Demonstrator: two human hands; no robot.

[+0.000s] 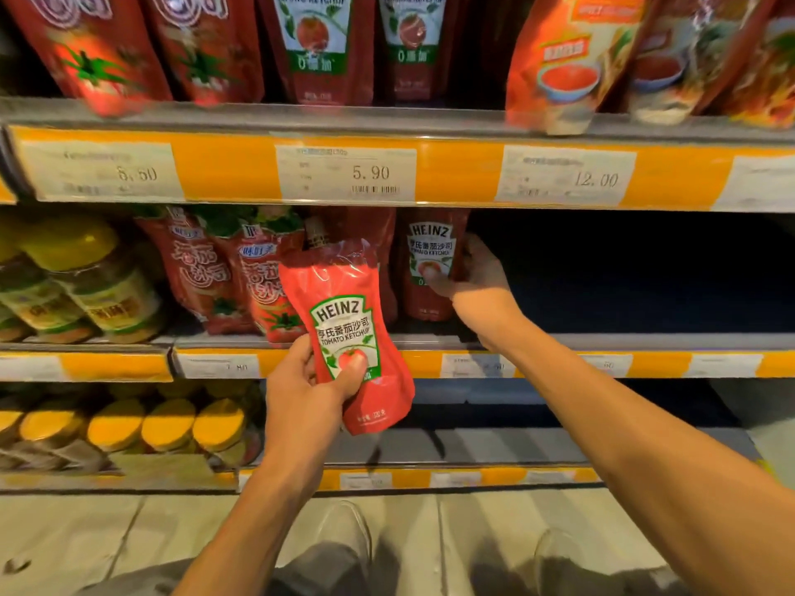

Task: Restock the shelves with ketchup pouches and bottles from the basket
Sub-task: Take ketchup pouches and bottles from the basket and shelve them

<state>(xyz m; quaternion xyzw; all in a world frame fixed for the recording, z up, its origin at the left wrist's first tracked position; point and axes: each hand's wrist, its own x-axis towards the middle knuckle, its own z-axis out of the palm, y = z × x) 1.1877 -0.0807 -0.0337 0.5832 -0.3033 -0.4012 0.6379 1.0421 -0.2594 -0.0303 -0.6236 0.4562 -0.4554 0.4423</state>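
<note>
- At the centre of the frame, a red Heinz ketchup pouch [349, 337] is held up in front of the middle shelf [559, 341], tilted with its spout toward the upper left and its label facing the camera.
- The left hand [312, 380] grips this pouch low down, thumb across the label and fingers curled round its left edge.
- Just right of centre, a second Heinz pouch [432, 268] stands upright on the middle shelf, label forward.
- The right hand [471, 273] closes on that standing pouch, thumb on its front and fingers wrapped round its right side.
- To the right of that hand the middle shelf recedes into darkness.
- Left of the held pouch, two red pouches of another brand [228, 273] lean on the same shelf.
- At the far left, jars with yellow lids [77, 277] sit at mid height, and more yellow-lidded jars [167, 423] stand on the shelf below.
- Along the upper part of the frame, the top shelf carries red ketchup pouches [318, 45] and orange sauce pouches [568, 58].
- An orange price strip [456, 174] beneath them bears white tags; the middle one reads 5.90.
- At the bottom of the frame, pale floor tiles [69, 544] and the person's shoes [348, 531] show.
</note>
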